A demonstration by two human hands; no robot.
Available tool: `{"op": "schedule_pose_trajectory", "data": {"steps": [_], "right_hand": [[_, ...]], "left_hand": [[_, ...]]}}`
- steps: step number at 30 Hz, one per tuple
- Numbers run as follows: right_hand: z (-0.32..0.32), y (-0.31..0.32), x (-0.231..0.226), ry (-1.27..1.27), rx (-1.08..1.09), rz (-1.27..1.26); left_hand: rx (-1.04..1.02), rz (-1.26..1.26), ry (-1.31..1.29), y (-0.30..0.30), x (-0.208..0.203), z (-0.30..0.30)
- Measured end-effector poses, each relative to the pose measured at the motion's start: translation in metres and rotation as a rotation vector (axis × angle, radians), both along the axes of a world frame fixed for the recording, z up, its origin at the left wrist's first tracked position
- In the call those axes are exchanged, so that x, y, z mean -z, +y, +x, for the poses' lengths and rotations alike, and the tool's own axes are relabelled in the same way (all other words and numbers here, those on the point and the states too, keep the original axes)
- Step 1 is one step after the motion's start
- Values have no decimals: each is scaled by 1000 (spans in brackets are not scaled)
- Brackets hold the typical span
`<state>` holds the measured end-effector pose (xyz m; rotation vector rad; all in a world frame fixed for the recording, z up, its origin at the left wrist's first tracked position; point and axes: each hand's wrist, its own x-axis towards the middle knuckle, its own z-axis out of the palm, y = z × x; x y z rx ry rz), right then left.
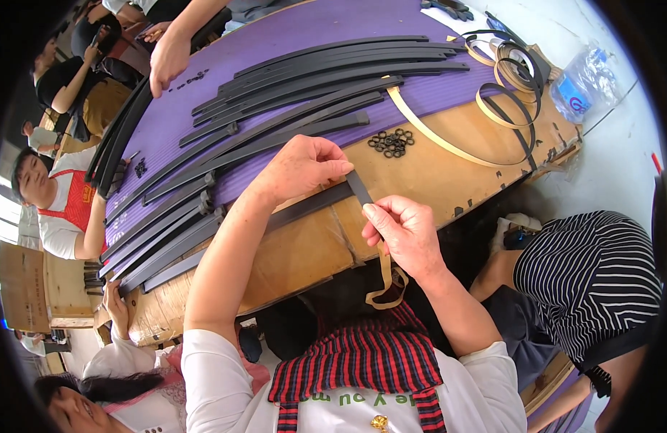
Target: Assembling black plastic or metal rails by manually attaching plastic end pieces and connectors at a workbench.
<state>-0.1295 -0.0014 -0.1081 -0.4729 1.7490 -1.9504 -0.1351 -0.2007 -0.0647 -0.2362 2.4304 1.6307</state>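
My left hand (303, 167) pinches the upper end of a short black adhesive strip (358, 187) between thumb and fingers. The strip's lower end is in the closed fingers of my right hand (405, 232). Below that hand dangles a curled tan tape (387, 278), seemingly the strip's backing; the join is hidden by my fingers. Under the strip lies the end of a long flat black bar (308, 209), resting along the table's near edge. Just beyond my hands sits a small pile of black rings (392, 143).
Several long black bars (297, 94) cover the purple mat (268, 36). Loops of black-and-tan tape (517, 79) lie at the far right, near a clear plastic bottle (575, 90). Another person's hand (169, 61) reaches in at far left. A person in stripes (593, 274) bends close on the right.
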Motion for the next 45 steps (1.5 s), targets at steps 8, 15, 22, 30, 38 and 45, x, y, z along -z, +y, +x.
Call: {"op": "schedule_pose_trajectory", "data": {"steps": [8,15,22,30,38,45], "right_hand": [[0,0,-1,-2,1,22],[0,0,-2,-10,17,61],[2,-1,-4,-38,31,81],[3,-2,-4,-61,34,87],[0,-1,-6,-71,32,100],[1,-2,-8,-82,28,108]], "left_hand": [[-16,64,-27,-2,5,-1],[-21,94,-28,-2,6,-3],[-24,77,-35,0,4,-2],[-36,86,-63,3,2,0],[-31,37,-19,2,6,-2],[4,-95,37,2,8,-1]]}}
